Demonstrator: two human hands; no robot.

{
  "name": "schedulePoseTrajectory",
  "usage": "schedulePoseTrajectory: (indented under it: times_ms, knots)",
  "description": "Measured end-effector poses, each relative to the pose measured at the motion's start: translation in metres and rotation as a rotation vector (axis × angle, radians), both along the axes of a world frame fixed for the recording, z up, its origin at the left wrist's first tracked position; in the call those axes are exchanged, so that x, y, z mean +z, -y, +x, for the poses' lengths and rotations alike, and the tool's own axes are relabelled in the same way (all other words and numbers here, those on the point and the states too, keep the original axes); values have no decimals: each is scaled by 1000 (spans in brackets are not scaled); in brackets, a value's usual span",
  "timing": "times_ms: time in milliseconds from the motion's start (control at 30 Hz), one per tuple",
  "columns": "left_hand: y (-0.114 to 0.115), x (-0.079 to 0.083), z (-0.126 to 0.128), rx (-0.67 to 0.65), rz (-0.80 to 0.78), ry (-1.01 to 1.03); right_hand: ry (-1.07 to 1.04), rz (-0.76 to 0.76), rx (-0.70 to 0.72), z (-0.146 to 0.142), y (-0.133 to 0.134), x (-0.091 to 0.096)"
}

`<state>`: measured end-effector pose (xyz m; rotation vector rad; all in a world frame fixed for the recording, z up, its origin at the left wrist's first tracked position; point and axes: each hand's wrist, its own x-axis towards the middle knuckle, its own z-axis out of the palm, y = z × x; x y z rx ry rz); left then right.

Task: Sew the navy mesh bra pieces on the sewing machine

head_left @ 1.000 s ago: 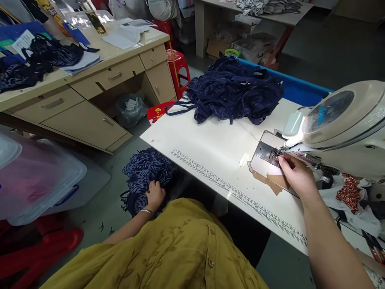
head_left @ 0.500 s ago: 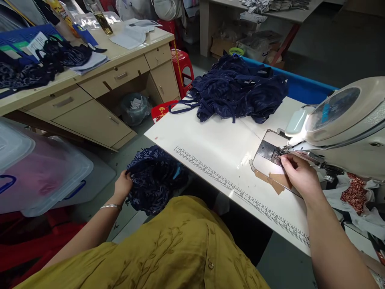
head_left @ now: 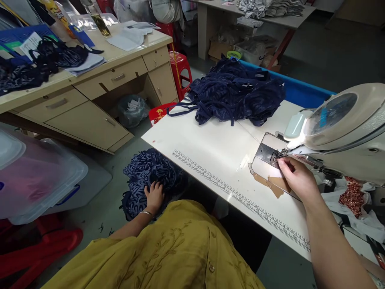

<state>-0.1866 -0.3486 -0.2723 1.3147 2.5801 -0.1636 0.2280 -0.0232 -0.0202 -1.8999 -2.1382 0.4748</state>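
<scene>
My left hand (head_left: 154,196) lies with fingers spread on a heap of dark blue patterned fabric pieces (head_left: 138,172), low beside the table's left edge. My right hand (head_left: 296,174) is at the sewing machine (head_left: 339,128), thumb and forefinger pinched together by the presser foot (head_left: 281,153). Whatever is between those fingertips is too small to make out. Just left of them is the metal needle plate (head_left: 266,153). A pile of navy strappy garments (head_left: 234,92) rests on the far part of the white sewing table (head_left: 207,148).
A printed ruler (head_left: 225,186) runs along the table's near edge. Brown tape (head_left: 275,186) sticks by the machine bed. To the left stand clear plastic bins (head_left: 60,176) and a wooden desk (head_left: 123,76). Red stools (head_left: 180,72) and a blue panel (head_left: 303,86) lie beyond the table.
My left hand has let go of the heap's left edge and moved right, onto its top, fingers now spread. More of the lighter patterned fabric shows. My right hand stays at the presser foot.
</scene>
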Motion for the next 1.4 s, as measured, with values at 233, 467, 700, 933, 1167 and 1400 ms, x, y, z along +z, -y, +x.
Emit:
schedulePoseTrajectory:
  times_ms: [233, 467, 700, 933, 1167, 1400]
  knots:
    - [-12, 6, -2, -70, -18, 30, -2, -40, -17, -5, 2, 7]
    - [-13, 38, -6, -57, 58, 41, -16, -21, 13, 2, -2, -3]
    - [-22, 78, -49, 112, 240, 71, -87, 17, 51, -1, -2, -3]
    - [-3, 117, -106, 668, 351, -147, -108, 33, 89, -1, -2, -3]
    - [-14, 117, -124, 604, 176, -187, -50, 4, 53, -3, 0, 1]
    - [-66, 114, -145, 375, -54, -40, -7, 25, 79, 2, 1, 1]
